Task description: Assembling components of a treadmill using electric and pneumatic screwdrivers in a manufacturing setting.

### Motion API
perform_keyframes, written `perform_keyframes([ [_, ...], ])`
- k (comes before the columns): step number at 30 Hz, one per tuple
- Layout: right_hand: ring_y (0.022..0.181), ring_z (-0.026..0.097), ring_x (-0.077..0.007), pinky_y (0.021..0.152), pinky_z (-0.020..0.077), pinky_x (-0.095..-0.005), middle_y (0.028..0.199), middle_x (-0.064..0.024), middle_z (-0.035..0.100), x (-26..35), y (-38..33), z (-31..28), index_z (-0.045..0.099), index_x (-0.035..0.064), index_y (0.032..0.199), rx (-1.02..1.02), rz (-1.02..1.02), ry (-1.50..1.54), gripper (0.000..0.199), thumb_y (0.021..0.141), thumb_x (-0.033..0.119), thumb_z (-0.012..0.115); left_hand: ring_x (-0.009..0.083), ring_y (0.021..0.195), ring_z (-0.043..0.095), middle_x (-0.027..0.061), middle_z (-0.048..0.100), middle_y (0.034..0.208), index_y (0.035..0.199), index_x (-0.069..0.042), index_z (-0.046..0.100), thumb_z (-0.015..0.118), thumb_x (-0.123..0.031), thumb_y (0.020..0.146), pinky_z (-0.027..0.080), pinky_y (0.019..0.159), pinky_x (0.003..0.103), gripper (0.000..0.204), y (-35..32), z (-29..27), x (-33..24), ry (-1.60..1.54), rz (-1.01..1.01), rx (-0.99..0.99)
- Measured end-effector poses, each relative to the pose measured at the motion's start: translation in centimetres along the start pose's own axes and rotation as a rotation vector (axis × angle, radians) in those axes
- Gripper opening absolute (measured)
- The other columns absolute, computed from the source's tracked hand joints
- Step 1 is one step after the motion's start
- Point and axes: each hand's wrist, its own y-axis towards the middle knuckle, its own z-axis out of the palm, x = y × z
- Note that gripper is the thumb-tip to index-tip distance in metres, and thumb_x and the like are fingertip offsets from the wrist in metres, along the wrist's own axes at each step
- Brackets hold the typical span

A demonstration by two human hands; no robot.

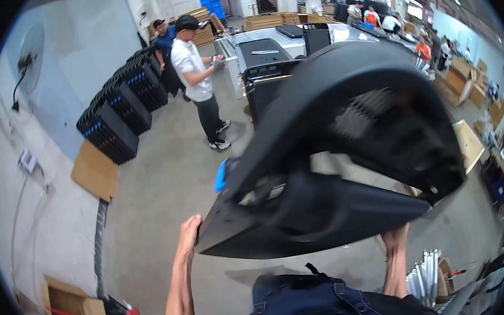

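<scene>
A large black moulded plastic housing, with a curved hoop, a mesh patch and openings through it, is held up in front of me at chest height. My left hand is closed on its left corner, with the fingertips partly hidden behind the edge. Under the right part of the housing, my right hand grips its lower edge; those fingers are hidden behind the plastic. A small bright blue piece shows beyond the left side of the housing, and I cannot tell whether it is attached.
A person in a white shirt stands ahead on the left, another in dark blue behind. Black panels line the left wall. Ahead is a worktable with black parts. Metal tubes lie lower right, an open carton lower left.
</scene>
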Motion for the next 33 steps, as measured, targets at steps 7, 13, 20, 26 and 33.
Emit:
perform_keyframes([
  [7, 0.101, 0.065, -0.024, 0.096, 0.0525, -0.039, 0.111, -0.0075, 0.068, -13.5, 18.4, 7.1, 0.06, 0.0057, 0.128, -0.217, 0.354, 0.471, 0.044, 0.104, 0.042, 0.053, 0.0215, 0.089, 0.062, 0.0093, 0.067, 0.09, 0.1, -0.004, 0.067, 0.057, -0.044, 0.094, 0.048, 0.08, 0.039, 0.042, 22.6, 0.0, 20.0, -0.108, -0.436, -0.031],
  [13, 0.07, 0.058, -0.0266, 0.103, 0.0387, -0.0424, 0.072, -0.0162, 0.063, -17.7, 35.2, 10.4, 0.062, 0.0029, 0.092, 0.351, 0.542, 0.361, 0.074, 0.106, 0.061, 0.02, 0.0201, 0.064, 0.053, 0.0084, 0.061, 0.071, 0.081, -0.007, 0.057, 0.046, -0.05, 0.093, 0.044, 0.061, 0.035, 0.046, 33.6, 9.9, 19.9, -0.107, -0.642, 0.246],
  [20, 0.07, 0.054, -0.0276, 0.108, 0.0322, -0.042, 0.067, -0.0146, 0.058, -21.3, 56.2, 6.3, 0.063, 0.0036, 0.083, 0.302, 0.623, 0.117, 0.08, 0.104, 0.063, 0.013, 0.0167, 0.07, 0.055, 0.0035, 0.057, 0.077, 0.077, -0.011, 0.051, 0.056, -0.035, 0.093, 0.046, 0.069, 0.031, 0.029, 53.3, 30.6, 21.6, -0.477, -0.923, 0.17],
  [26, 0.068, 0.055, -0.0274, 0.11, 0.0306, -0.0435, 0.067, -0.0156, 0.057, -35.0, 73.5, 3.7, 0.062, 0.0025, 0.084, 0.382, 0.705, 0.2, 0.076, 0.107, 0.058, 0.016, 0.0145, 0.072, 0.055, 0.003, 0.056, 0.077, 0.072, -0.01, 0.052, 0.06, -0.026, 0.089, 0.044, 0.069, 0.029, 0.025, 68.3, 36.7, 32.2, -0.445, -0.878, 0.07],
  [33, 0.067, 0.056, -0.0274, 0.109, 0.0353, -0.0387, 0.065, -0.0131, 0.058, -40.7, 84.8, 3.1, 0.063, 0.0048, 0.08, 0.108, 0.769, 0.069, 0.075, 0.106, 0.06, 0.02, 0.0153, 0.059, 0.052, -0.0001, 0.056, 0.067, 0.072, -0.012, 0.058, 0.062, -0.036, 0.087, 0.042, 0.056, 0.034, 0.028, 82.1, 46.3, 33.1, -0.283, -0.972, 0.202],
])
